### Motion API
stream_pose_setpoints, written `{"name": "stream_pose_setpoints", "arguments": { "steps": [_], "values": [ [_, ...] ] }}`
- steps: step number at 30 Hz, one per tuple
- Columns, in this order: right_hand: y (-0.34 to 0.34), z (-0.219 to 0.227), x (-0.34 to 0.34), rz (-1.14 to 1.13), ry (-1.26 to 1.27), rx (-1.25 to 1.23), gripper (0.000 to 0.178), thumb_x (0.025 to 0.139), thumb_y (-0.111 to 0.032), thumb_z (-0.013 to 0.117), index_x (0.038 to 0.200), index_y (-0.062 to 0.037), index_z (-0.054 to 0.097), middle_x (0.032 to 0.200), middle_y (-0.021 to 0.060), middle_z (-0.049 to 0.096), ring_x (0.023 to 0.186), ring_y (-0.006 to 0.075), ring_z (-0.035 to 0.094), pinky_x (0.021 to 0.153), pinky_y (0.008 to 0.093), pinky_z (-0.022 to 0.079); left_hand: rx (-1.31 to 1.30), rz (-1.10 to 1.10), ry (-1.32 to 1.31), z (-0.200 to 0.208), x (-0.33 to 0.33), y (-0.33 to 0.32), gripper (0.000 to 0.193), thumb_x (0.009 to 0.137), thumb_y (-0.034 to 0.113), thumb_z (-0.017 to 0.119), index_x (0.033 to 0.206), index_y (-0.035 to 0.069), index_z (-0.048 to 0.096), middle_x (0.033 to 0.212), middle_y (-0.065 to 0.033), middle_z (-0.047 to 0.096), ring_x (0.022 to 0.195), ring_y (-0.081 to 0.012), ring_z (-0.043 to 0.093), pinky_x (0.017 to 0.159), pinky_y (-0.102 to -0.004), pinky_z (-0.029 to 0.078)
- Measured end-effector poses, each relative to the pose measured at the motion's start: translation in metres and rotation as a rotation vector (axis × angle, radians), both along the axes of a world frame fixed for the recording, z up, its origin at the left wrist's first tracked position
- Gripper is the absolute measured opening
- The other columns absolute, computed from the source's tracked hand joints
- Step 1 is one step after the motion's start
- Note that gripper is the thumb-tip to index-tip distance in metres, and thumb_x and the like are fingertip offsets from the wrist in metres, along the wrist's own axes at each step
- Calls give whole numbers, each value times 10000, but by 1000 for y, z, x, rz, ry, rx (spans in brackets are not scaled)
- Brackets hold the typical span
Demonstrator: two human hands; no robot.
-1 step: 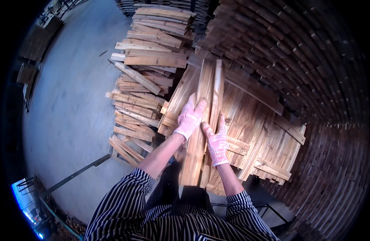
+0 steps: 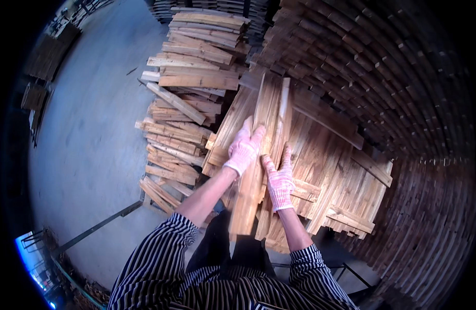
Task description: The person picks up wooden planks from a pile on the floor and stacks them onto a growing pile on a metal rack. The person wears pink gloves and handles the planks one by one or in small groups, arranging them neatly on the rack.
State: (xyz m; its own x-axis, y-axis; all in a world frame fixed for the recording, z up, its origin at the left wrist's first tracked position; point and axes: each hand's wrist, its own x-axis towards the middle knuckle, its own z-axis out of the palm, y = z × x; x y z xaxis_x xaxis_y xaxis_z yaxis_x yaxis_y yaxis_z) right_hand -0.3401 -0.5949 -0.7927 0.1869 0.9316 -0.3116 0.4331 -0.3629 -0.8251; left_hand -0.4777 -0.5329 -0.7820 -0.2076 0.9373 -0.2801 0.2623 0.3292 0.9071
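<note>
Both my hands wear pale pink-and-white knit gloves. My left hand [image 2: 244,150] grips the left side of a long wooden board [image 2: 246,206], its thumb lying across the top face. On the other side, my right hand [image 2: 281,181] has its thumb and fingers around a narrower wooden strip [image 2: 284,98] that lies alongside the board. Both pieces point away from me, their far ends slightly apart. Beneath them is a layer of boards set edge to edge [image 2: 320,155], with a few loose crosspieces on it. The undersides of the held pieces are hidden.
Stacked loose wooden slats [image 2: 196,80] stand to the left of the board layer. A tall stack of dark boards [image 2: 372,62] rises at the right. Concrete floor [image 2: 93,129] stretches along the left, with a metal bar [image 2: 101,225] low across it.
The held boards have shifted very slightly away from me, and their near ends sit a little higher in the picture. Both hands keep nearly the same place.
</note>
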Motion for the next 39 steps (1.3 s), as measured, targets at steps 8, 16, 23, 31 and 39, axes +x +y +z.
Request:
{"name": "stream_pose_setpoints", "arguments": {
  "steps": [8,16,23,31,39],
  "values": [
    [88,-58,-26,86,-329,14,831,963,-399,627,1622,-135,196,1314,397,488,1186,536,542,1009,528,449,-89,-210,642,-80,-58,119,894,873,565,647,1515,-1,386,1314,-324,571,1226,-430,587,1035,-477,479],
    [86,-80,-64,268,-105,-15,849,943,-286,651,1625,-128,170,1368,349,481,1241,495,534,1049,493,447,-133,-388,571,-92,-83,126,828,866,464,710,1486,-4,425,1366,-316,562,1270,-453,541,1064,-477,450],
    [111,-96,-52,348,-49,81,894,917,-243,694,1636,-182,165,1445,356,451,1316,484,493,1116,460,405,-187,-451,485,-67,-92,148,768,795,516,746,1319,-28,605,1280,-307,631,1219,-432,594,1031,-465,474],
    [117,-103,-43,463,-174,179,843,953,-221,640,1637,-122,157,1619,227,344,1449,385,395,1197,405,308,140,-114,386,-75,-106,74,945,851,633,671,1469,-41,432,1374,-306,526,1263,-448,530,1079,-470,437],
    [111,-90,-41,586,-128,68,771,1033,-195,571,1643,-101,109,1701,153,156,1564,278,169,1259,362,178,-250,-39,411,-92,-79,-13,813,966,471,538,1521,-76,307,1559,-340,335,1487,-489,274,1218,-572,239]
  ]
}}
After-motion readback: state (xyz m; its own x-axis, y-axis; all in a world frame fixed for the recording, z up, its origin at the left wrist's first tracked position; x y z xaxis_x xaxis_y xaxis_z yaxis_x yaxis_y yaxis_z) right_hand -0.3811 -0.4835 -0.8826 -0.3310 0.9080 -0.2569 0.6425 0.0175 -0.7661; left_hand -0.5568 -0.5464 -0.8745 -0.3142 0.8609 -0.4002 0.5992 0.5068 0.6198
